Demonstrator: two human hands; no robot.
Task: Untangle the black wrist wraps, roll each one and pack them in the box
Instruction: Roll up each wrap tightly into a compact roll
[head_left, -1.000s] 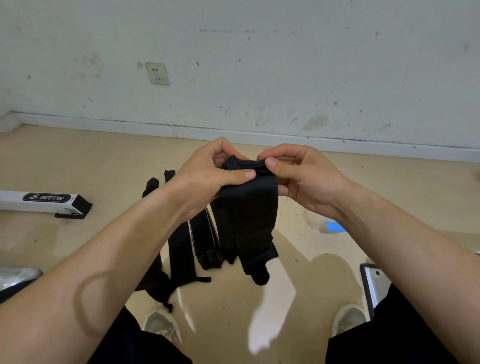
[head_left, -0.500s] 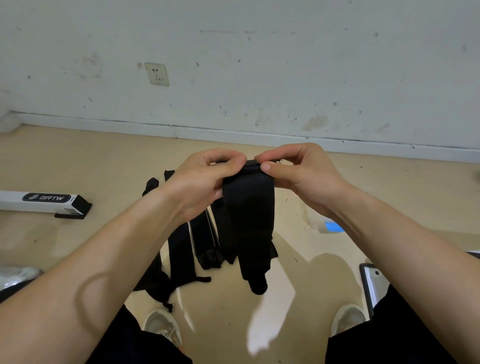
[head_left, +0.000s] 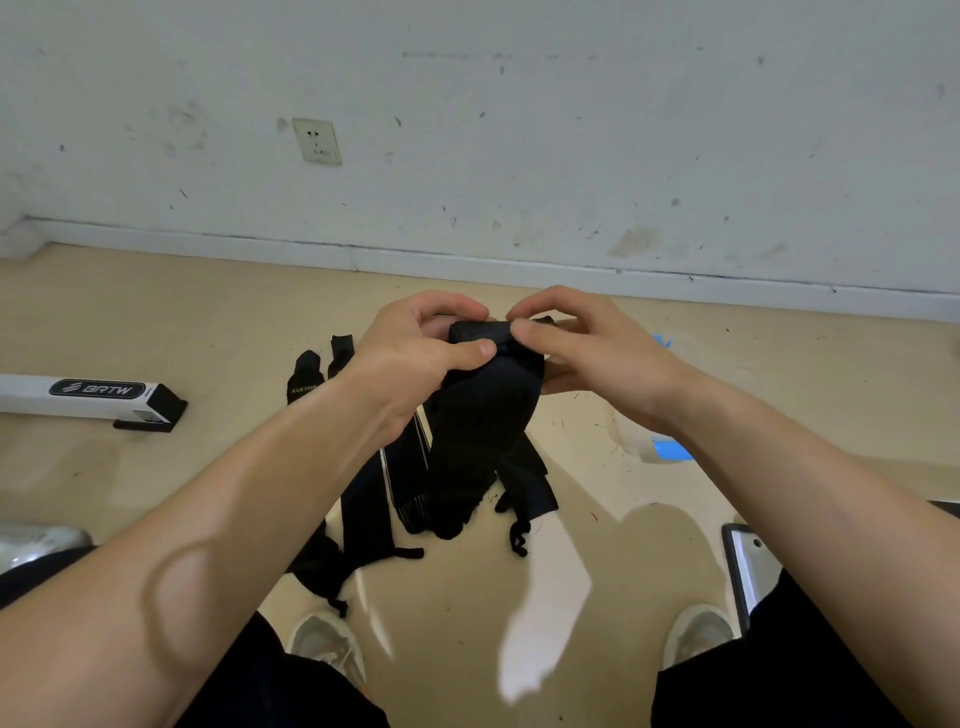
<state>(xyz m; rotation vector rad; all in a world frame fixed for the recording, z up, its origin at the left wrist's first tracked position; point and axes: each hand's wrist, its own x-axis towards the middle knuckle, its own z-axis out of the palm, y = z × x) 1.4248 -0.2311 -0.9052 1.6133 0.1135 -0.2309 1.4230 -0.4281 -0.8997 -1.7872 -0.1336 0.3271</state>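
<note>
Head view. Left hand (head_left: 415, 358) and right hand (head_left: 576, 353) are both closed on the top end of one black wrist wrap (head_left: 483, 415), thumbs pressed on its near face, fingers curled behind it. Between the thumbs the end has bunched into a small roll; the rest hangs below the hands, its tail reaching down toward the floor (head_left: 156, 322).

Change: against the frame half a second back, the flat edge pinched between the thumbs is now a thicker turned-over bundle, and the hanging length looks shorter. Judgement: rolling of this wrap has started, only the first turns made.

The other wraps (head_left: 363, 499) lie on the floor below and left of the left hand, overlapping, apparently unmoved. The white box (head_left: 31, 395) sits well left of the left hand, same place as before; nothing visibly packed.
</note>
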